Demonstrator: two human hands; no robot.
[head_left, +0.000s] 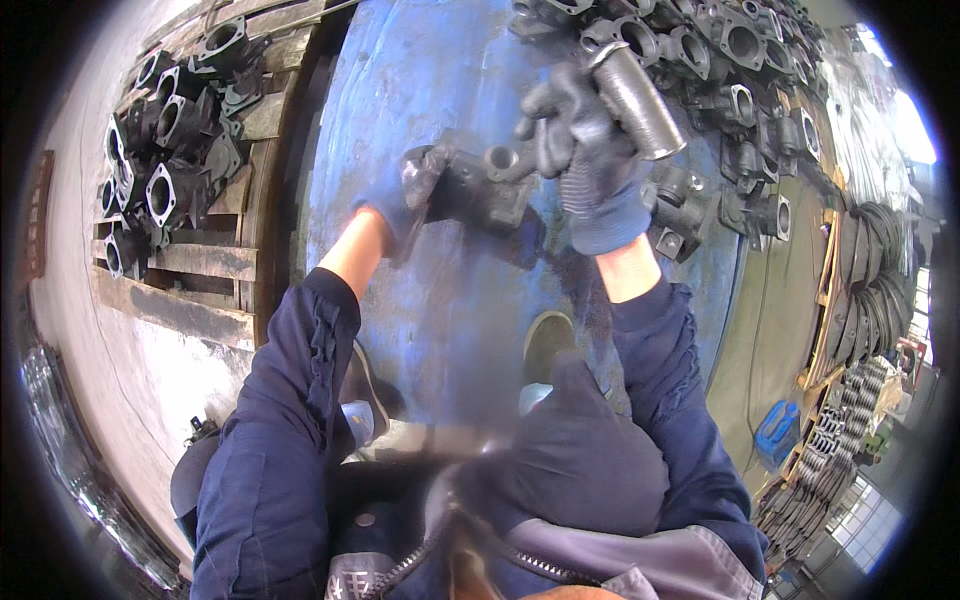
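Nearest, the worker's two shoes (550,340) stand apart on a worn, scuffed blue surface (425,330). Beyond them, the left hand (405,198), in a glove with a blue cuff, has its grip wrapped around the left end of a dark metal casting (475,195). The casting rests on the blue surface between the hands, its long axis running roughly left to right, its round, holed boss pointing up; blur softens its surface and lower corners. To its right, the right hand (595,160) is raised, the gloved grip curled and carrying a metal cylinder (640,103); how the fingers meet it is hidden. Shiny, smooth and straight-sided, the cylinder slants from upper left to lower right. Just beyond lie loose castings (683,210), near the surface's right edge. Leftward, past the left edge, a rough wooden pallet (180,262) bears castings with flat, open-bored flanges. Farthest, a dense pile of castings (745,45) crowds the upper right. Bare blue room stretches above the held casting and below it toward the shoes.
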